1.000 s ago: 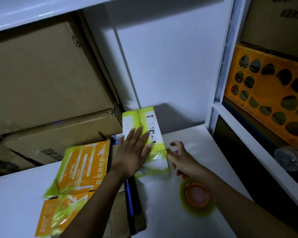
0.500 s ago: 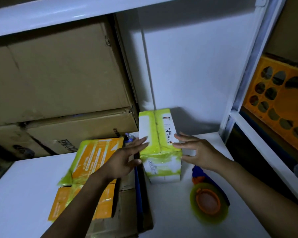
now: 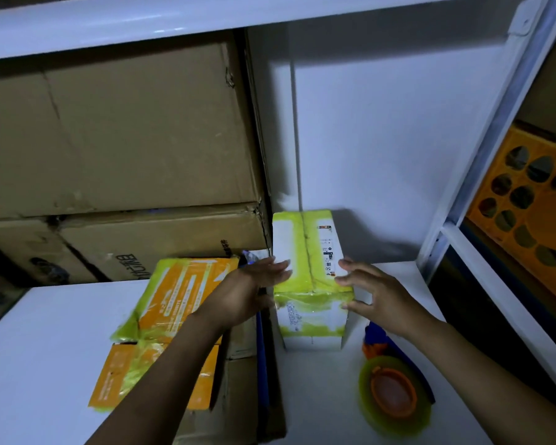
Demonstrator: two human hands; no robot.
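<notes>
Right now the pack [image 3: 305,248] stands on the white shelf [image 3: 45,348] between my two grips, with its far end near the back wall. Its long axis runs from 12 to 6 o'clock, so the short near face looks at me.

My left grip [image 3: 254,290] is at 9 o'clock of it, fingers straight and close together, the tips lying on the left top edge. My right grip [image 3: 376,300] is at 3 o'clock, fingers spread and relaxed, the tips touching the right top edge and the thumb at the near corner. Neither one closes around anything. Both are about equally near, so I judge the coming move must press on the two long sides together.

The pack is a white carton under clear film, with yellow-green bands, a seam along the middle of the top and a small barcode label right of the seam. The film is wrinkled at the near top edge. A tape roll [image 3: 394,396] lies at 5 o'clock of the pack, near it but not touching.
</notes>
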